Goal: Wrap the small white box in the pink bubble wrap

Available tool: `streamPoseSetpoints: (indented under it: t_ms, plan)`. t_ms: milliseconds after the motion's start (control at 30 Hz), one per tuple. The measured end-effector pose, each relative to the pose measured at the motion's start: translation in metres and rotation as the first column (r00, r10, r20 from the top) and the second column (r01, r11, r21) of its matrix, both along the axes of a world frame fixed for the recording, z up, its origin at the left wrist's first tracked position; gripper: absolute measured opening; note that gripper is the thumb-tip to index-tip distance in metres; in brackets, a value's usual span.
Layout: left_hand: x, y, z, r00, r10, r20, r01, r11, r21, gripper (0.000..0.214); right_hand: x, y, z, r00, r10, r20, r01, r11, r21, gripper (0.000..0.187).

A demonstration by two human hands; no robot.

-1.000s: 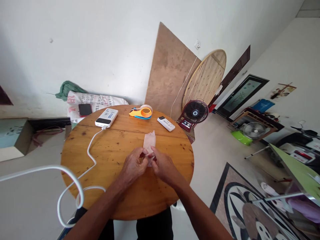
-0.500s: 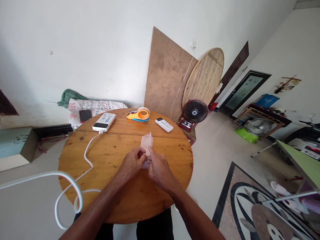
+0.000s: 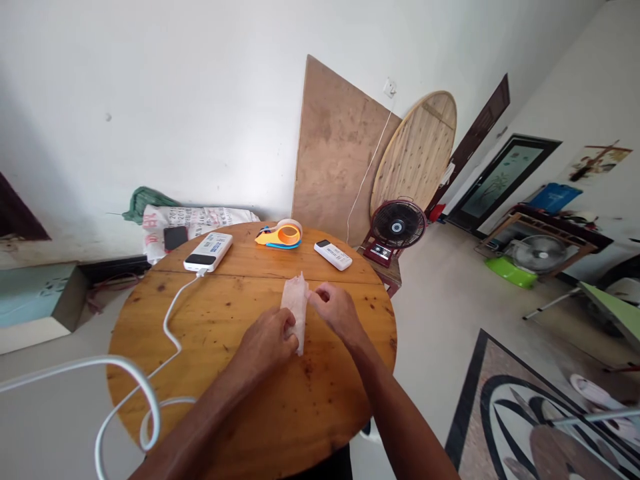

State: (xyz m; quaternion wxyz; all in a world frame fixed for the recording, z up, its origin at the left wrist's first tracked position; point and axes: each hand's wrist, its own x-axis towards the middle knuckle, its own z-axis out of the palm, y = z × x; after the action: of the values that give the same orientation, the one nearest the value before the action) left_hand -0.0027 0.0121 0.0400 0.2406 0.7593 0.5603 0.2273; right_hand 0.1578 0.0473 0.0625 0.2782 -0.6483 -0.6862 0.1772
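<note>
1. since 0.5 s ago, my right hand has moved apart from my left hand, up to the far right edge of the plastic pouch.
2. right hand: fingers curled, thumb and forefinger pinched on that upper edge.
3. left hand: fingers curled closed on the lower left part of the plastic pouch.
4. plastic pouch: lies lengthwise on the table, near its middle, between both hands.
5. beyond it: power bank with white cable, tape dispenser, remote.
</note>
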Motion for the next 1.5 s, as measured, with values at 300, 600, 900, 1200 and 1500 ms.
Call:
streamPoseSetpoints:
  t_ms: [300, 600, 900, 1200, 1500]
  plan:
    - [-0.003, 0.009, -0.015, 0.991, -0.131, 0.023, 0.124, 0.973, 0.193, 0.021, -0.003, 0.038, -0.02, 0.986, -0.014, 0.166, 0.003, 0.998, 0.067, 0.018]
    - [0.0, 0.009, -0.029, 0.992, -0.089, 0.09, 0.069, 0.976, 0.207, 0.022, 0.016, 0.039, -0.037, 0.914, 0.356, -0.196, -0.368, 0.929, -0.027, 0.015]
    - [0.001, 0.002, -0.018, 0.988, -0.149, -0.033, 0.151, 0.932, 0.329, 0.042, 0.008, 0.039, -0.044, 0.971, 0.232, -0.062, -0.23, 0.972, 0.047, 0.013]
    - [0.002, 0.001, -0.024, 0.99, -0.135, 0.032, 0.114, 0.923, 0.367, 0.038, 0.012, 0.045, -0.05, 0.924, -0.015, -0.383, -0.107, 0.95, -0.295, 0.018]
    - [0.003, 0.0, -0.025, 0.991, -0.133, 0.017, 0.117, 0.919, 0.377, 0.037, 0.004, 0.047, -0.055, 0.737, -0.046, -0.674, -0.273, 0.892, -0.359, 0.022]
